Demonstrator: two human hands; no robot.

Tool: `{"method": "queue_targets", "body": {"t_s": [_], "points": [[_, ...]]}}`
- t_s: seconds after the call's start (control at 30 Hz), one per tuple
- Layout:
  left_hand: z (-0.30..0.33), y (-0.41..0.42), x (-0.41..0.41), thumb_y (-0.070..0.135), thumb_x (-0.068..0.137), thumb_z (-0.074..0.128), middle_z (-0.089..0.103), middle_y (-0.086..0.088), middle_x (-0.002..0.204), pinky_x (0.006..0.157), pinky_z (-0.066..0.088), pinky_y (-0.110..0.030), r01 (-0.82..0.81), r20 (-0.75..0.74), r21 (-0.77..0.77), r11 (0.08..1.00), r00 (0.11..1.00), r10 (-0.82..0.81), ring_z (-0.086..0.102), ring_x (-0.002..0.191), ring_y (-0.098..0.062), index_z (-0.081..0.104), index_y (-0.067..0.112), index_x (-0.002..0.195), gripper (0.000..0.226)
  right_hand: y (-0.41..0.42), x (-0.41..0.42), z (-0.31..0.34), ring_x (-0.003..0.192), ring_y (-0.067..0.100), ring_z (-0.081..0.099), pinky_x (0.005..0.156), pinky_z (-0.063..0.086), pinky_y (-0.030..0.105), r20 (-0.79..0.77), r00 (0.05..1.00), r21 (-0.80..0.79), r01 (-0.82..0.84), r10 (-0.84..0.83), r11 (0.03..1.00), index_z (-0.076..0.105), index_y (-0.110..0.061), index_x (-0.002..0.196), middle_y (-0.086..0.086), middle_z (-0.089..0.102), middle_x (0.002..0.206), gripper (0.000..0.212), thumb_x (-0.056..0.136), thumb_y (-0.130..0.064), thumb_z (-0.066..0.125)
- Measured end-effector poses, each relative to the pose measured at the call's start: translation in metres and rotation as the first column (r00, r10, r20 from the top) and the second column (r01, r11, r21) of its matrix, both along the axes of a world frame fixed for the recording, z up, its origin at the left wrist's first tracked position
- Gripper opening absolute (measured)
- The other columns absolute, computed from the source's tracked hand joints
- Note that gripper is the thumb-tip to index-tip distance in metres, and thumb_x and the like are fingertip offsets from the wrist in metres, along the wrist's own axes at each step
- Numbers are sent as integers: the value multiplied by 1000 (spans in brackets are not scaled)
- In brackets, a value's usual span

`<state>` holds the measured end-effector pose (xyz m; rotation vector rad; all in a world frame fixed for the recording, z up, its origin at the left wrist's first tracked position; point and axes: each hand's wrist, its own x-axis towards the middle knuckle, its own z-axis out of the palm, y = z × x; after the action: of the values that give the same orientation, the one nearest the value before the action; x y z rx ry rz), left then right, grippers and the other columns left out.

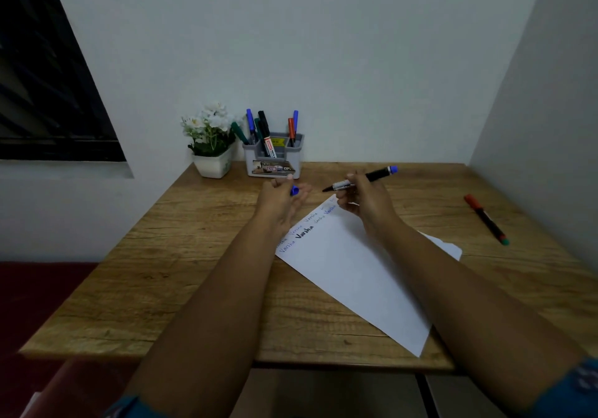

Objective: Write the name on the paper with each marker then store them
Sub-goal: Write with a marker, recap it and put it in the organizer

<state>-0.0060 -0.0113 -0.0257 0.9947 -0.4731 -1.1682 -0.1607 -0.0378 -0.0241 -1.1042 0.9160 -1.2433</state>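
Uncapped black marker with blue end (362,179) is pinched in the right hand (364,202), fingers curled round the barrel, tip pointed left, held above the far end of the paper (352,272). Blue cap (294,190) is pinched in the left hand (281,202), just left of the marker tip, not touching it. Paper is laid diagonally on the wooden table (161,272); the name is seen written several times along its far left edge, once in bold black, others in thinner ink. A second marker with red cap (485,218) is laid on the table well to the right, apart from the paper. Grey holder (273,158) is placed at the back by the wall, with several markers stood upright in it. White flower pot (212,145) is set just left of the holder.
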Motion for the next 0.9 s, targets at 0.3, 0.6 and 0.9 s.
{"method": "queue_targets", "body": {"t_s": [0.3, 0.6, 0.9], "points": [[1, 1, 1, 11, 96, 55, 61, -23, 119, 62, 59, -23, -38, 20, 21, 999, 999, 38, 67, 102, -29, 49, 4, 102, 11, -1, -6, -3, 61, 12, 53, 65, 50, 28, -103, 994, -206, 24, -46, 978, 58, -16, 77, 2, 59, 71, 17, 90, -11, 68], [0, -1, 2, 10, 96, 54, 56, -23, 114, 75, 60, -28, -28, -70, 3, 1000, 997, 28, 70, 89, -25, 47, 1, 115, 23, 3, -7, 0, 65, 14, 63, 66, 54, 26, -54, 995, -165, -94, 86, 982, 69, -15, 90, 8, 66, 72, 22, 94, -13, 48], [0, -1, 2, 16, 96, 56, 59, -19, 111, 59, 57, -19, -41, -20, 35, 999, 999, 41, 70, 82, -18, 49, 2, 114, 24, 5, -4, -2, 62, 11, 64, 68, 54, 27, -115, 988, -195, -123, 102, 973, 61, -7, 87, 6, 67, 74, 14, 92, -4, 48]]}}
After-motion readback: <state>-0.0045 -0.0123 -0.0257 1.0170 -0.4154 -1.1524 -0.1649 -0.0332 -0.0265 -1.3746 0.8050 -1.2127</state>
